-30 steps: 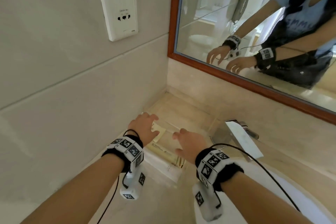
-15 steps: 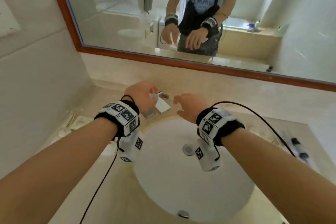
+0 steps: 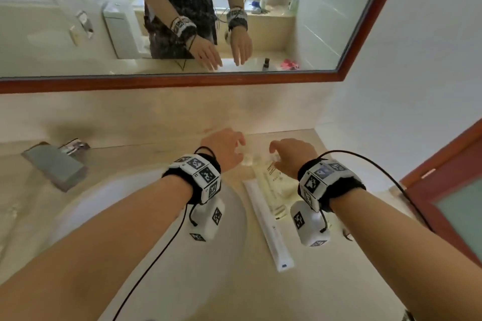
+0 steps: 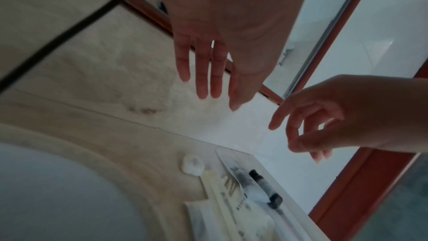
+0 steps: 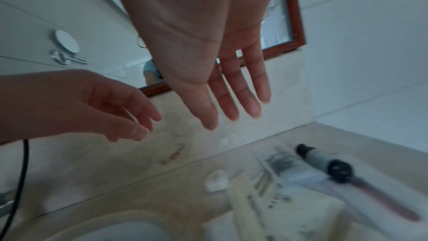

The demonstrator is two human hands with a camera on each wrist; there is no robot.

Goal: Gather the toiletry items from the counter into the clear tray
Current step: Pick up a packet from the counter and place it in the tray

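Several toiletry items lie on the beige counter right of the basin: a long white packet (image 3: 268, 221), a cream sachet (image 3: 272, 187), a small white round piece (image 3: 246, 162) (image 4: 193, 165) (image 5: 216, 182) and a black-capped tube in clear wrap (image 4: 266, 187) (image 5: 324, 164). My left hand (image 3: 229, 148) (image 4: 208, 72) hovers over the far end of the items with straight fingers and holds nothing. My right hand (image 3: 289, 156) (image 5: 231, 94) hovers just right of it, fingers loose and empty. The clear tray is out of sight.
A chrome faucet (image 3: 57, 161) stands at the back left of the white basin (image 3: 146, 229). The mirror (image 3: 260, 81) runs along the back wall. A red-brown door frame (image 3: 443, 161) borders the counter's right end. Cables hang from both wrists.
The view swung from the left corner with the tray, across the basin, to the counter's right side. Both empty hands moved right with it and now hang over the toiletry items.
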